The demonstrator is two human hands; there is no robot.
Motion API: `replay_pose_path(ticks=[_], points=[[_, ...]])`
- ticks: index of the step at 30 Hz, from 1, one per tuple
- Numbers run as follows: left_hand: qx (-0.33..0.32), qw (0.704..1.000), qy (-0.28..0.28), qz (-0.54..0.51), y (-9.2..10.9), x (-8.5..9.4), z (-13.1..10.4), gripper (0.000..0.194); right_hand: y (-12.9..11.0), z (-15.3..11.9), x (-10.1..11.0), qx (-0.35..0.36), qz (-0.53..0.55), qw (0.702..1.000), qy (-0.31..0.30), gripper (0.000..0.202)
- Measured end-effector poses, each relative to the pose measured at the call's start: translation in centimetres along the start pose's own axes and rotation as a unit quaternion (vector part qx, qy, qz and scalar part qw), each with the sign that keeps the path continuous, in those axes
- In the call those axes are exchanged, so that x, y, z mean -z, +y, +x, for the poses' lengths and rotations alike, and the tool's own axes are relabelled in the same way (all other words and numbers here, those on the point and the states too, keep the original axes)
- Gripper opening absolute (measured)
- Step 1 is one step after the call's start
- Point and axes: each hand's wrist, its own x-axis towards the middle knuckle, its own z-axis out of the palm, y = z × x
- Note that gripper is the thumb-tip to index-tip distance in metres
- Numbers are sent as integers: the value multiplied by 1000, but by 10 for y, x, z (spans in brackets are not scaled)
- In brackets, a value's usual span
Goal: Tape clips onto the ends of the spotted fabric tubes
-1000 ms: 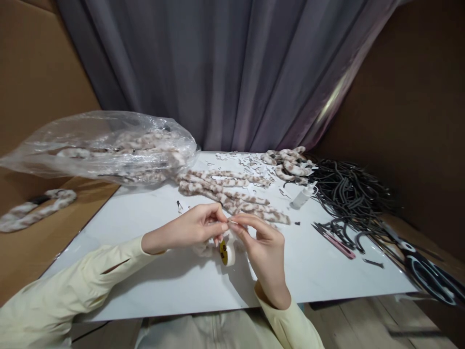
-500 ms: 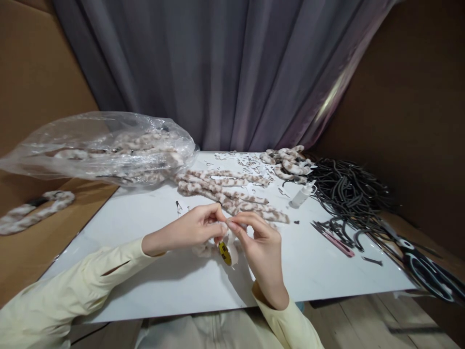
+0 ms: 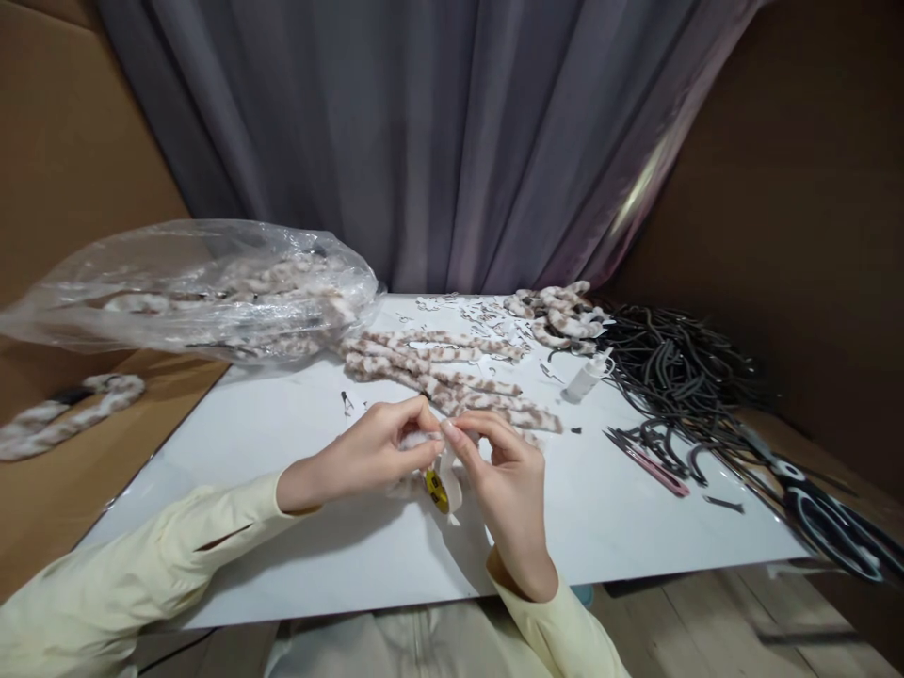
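Observation:
My left hand is closed in a pinch on a white and brown fluffy strip, most of it hidden by the fingers. Beside it my right hand pinches at the strip's end, its thumb and fingertips meeting those of the left; what lies between them is too small to make out. Just below the fingertips is a yellow and black round object with a white band next to it. Behind the hands, several fluffy strips lie on the white table.
A clear plastic bag of fluffy pieces sits back left. At the right are a white bottle, black cords, pink tweezers and large scissors. Fluffy loops lie behind the bottle.
The left fingers have shifted slightly, and more white fluff shows between them. Both hands stay together in nearly the same place.

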Motion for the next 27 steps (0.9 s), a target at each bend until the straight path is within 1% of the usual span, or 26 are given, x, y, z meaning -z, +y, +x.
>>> replay_pose_path(ticks=[3,6,8,10,13,15,17,19,22,25,27], points=[[-34,999,5,32,0,-1,-1,9,-2,-1,0,4,-14,1000,4,9],[-68,993,16,95,0,-3,-2,13,-4,0,2,-7,-27,1000,4,10],[-88,986,21,142,0,-5,-4,15,-6,2,4,-25,-25,999,-13,11],[-108,979,20,170,1,-7,-5,16,-6,5,8,-50,-14,998,-43,11],[-121,977,16,177,2,-8,-7,17,-5,7,12,-91,13,993,-78,8],[-106,981,13,159,3,-7,-6,18,-4,6,12,-93,34,993,-72,12],[-77,990,11,116,3,-7,-6,17,-4,3,10,-50,35,997,-41,12],[-48,997,8,64,4,-6,-5,16,-5,0,8,13,-6,1000,-4,2],[-19,1000,11,7,5,-6,-4,15,-7,-3,5,86,-73,993,31,10],[-9,1000,12,-19,6,-6,-3,15,-7,-4,7,128,-94,987,25,14],[-11,1000,14,-22,7,-6,-3,15,-6,-4,10,144,-97,985,-1,16]])
